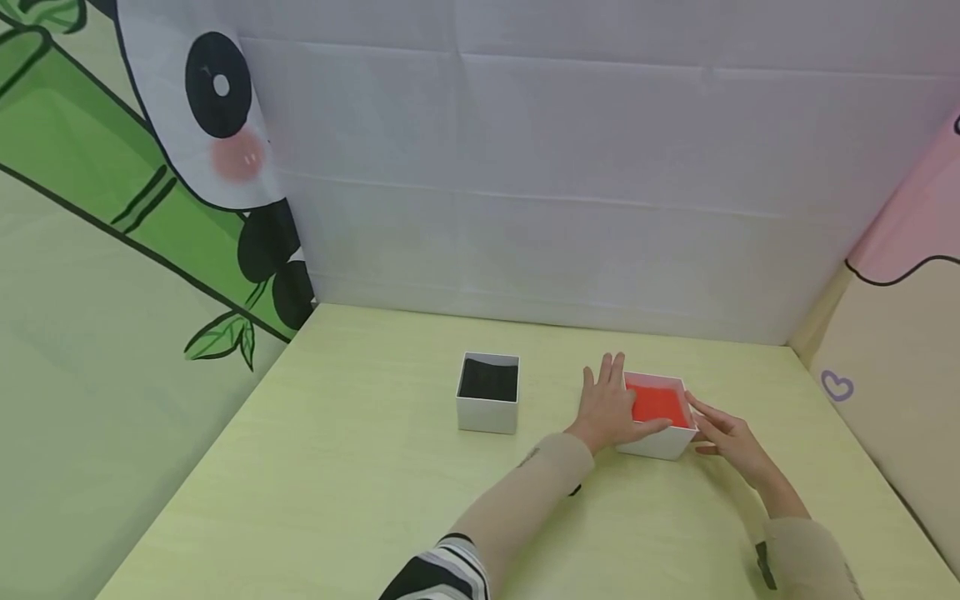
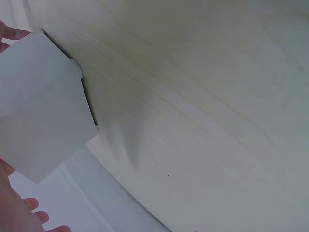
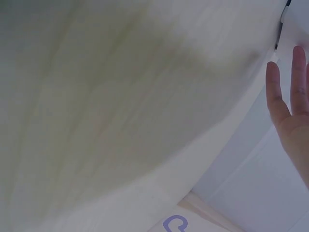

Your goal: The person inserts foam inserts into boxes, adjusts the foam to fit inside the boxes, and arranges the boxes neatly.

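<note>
A white box with a red inside (image 1: 656, 403) stands on the right half of the table. At its left side is my left hand (image 1: 609, 410), fingers spread and mostly straight, the thumb reaching over the near rim. My right hand (image 1: 729, 440) touches the right wall with its fingers extended. In the left wrist view the white box (image 2: 46, 101) shows its plain outer walls, and part of the left hand (image 2: 19, 205) is at the lower left. The right wrist view catches the right hand (image 3: 295, 116) with straight fingers; what they touch is mostly out of frame.
Another white box (image 1: 487, 414), black inside, stands to the left of my hands. The pale yellow table (image 1: 360, 467) meets a whitish cloth backdrop (image 1: 525, 208) at its far edge. Printed cloths hang on both sides, the left one with a panda (image 1: 217, 108).
</note>
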Action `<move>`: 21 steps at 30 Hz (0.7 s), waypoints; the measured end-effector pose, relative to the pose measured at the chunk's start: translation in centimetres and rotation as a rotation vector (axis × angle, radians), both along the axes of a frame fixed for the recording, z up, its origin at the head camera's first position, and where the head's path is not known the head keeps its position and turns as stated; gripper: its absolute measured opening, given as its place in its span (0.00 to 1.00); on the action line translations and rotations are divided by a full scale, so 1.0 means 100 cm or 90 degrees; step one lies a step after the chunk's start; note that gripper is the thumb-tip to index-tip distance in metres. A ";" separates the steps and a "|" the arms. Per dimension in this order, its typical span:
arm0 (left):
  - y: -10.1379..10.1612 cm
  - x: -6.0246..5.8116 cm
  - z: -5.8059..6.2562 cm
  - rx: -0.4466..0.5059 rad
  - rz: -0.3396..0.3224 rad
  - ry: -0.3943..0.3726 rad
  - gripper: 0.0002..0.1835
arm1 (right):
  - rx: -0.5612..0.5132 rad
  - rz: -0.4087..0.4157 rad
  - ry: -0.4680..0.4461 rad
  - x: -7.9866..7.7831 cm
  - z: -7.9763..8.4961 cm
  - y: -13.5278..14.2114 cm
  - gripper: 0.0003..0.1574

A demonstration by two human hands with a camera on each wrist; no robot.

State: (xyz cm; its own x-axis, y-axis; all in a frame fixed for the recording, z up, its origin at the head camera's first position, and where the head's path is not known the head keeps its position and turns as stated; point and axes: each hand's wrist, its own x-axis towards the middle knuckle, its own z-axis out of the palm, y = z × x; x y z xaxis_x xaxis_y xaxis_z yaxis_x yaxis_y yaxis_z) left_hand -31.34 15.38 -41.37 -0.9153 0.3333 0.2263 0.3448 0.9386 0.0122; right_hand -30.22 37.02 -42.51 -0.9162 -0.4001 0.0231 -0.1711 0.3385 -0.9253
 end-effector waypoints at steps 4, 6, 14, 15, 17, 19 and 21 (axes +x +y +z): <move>0.000 0.000 -0.001 -0.006 0.003 -0.003 0.34 | -0.010 0.012 0.006 0.000 0.001 0.000 0.28; 0.000 0.000 -0.001 -0.009 0.001 -0.002 0.34 | -0.007 0.012 0.007 0.000 0.001 0.000 0.28; 0.001 0.005 0.004 0.028 -0.082 0.050 0.24 | 0.006 0.005 0.024 -0.001 0.000 0.001 0.27; 0.001 0.006 0.004 0.028 -0.090 0.056 0.23 | 0.008 0.006 0.024 -0.001 0.000 0.001 0.27; 0.002 0.007 0.004 0.026 -0.096 0.064 0.23 | 0.008 0.007 0.022 -0.001 -0.001 0.001 0.27; 0.002 0.008 0.002 0.030 -0.091 0.061 0.23 | 0.008 0.007 0.022 -0.001 -0.001 0.001 0.27; 0.003 0.008 -0.001 0.039 -0.084 0.052 0.23 | 0.008 0.001 0.021 -0.001 -0.002 0.000 0.27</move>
State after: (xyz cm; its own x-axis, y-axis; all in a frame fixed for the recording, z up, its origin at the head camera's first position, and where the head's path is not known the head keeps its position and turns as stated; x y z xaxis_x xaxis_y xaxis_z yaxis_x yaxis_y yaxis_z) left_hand -30.54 15.63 -41.45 -0.8423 0.4327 0.3214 0.4670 0.8836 0.0344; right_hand -30.30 37.03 -42.69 -0.9146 -0.4015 0.0479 -0.2012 0.3492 -0.9152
